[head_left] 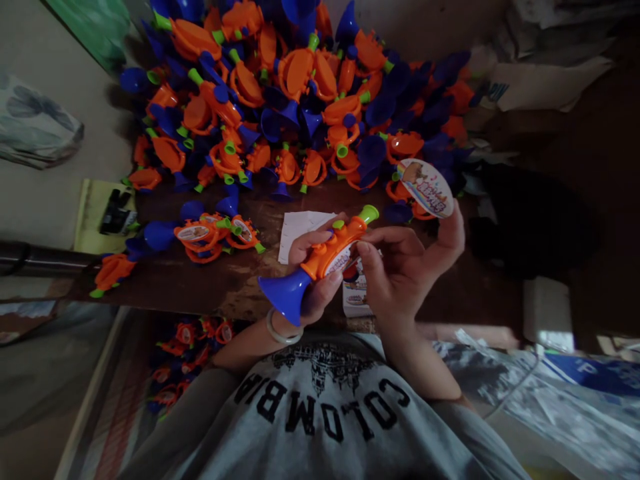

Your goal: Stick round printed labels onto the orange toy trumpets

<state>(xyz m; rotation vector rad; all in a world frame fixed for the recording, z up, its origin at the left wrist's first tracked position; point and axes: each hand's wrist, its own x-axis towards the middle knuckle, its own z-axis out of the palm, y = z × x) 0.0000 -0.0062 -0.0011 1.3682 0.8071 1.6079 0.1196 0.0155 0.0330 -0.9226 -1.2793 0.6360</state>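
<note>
My left hand (320, 297) is wrapped round an orange toy trumpet (327, 257) with a blue bell and a lime-green mouthpiece, tilted with the bell toward me. An oval picture sticker shows on the trumpet's side, partly covered by fingers. My right hand (407, 273) is closed at thumb and forefinger against that side. On a raised finger of the same hand sits another oval sticker (426, 188), with a rainbow and lettering. Below the hands is a stack of printed sticker sheets (356, 297), partly hidden. White paper (297, 230) lies behind the left hand.
A large heap of toy trumpets (295, 73) covers the back of the brown table (245, 283). Several trumpets with stickers (200, 233) lie at left. More stickered trumpets (185, 333) are below the table edge. A dark bundle (530, 213) lies at right, near a white box (549, 313).
</note>
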